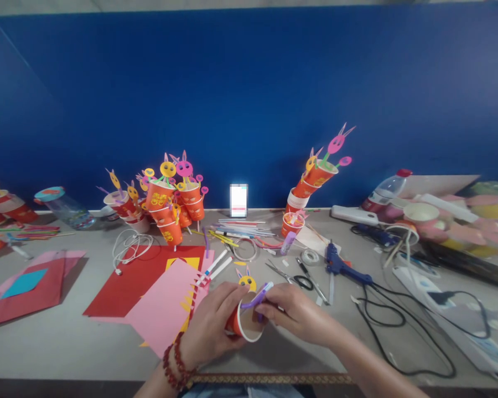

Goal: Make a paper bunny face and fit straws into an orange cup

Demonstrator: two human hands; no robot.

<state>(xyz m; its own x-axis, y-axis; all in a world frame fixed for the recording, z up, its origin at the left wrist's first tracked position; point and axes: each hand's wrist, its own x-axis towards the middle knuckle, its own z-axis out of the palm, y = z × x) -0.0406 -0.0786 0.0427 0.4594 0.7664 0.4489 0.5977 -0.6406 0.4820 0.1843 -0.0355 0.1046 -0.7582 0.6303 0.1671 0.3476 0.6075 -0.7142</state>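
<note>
A red paper cup (252,327) lies tilted in my left hand (211,318), its open mouth towards me. The fingers of that hand wrap round the cup's side. My right hand (294,310) pinches a thin purple strip (255,301) at the cup's rim. The strip has a whitish end and is bent; part of it reaches into the cup, and I cannot tell whether it is fixed there. Just beyond the rim shows a yellow paper rabbit face (247,283) with pink-and-white ears. Whether it is joined to the cup is hidden.
Scissors (288,275), a blue glue gun (342,265) and a glue stick (288,243) lie right of centre. Red card (120,282) and pink card (161,304) spread to the left. Decorated cups (161,196) stand behind. A power strip (448,320) with cables lies at the right.
</note>
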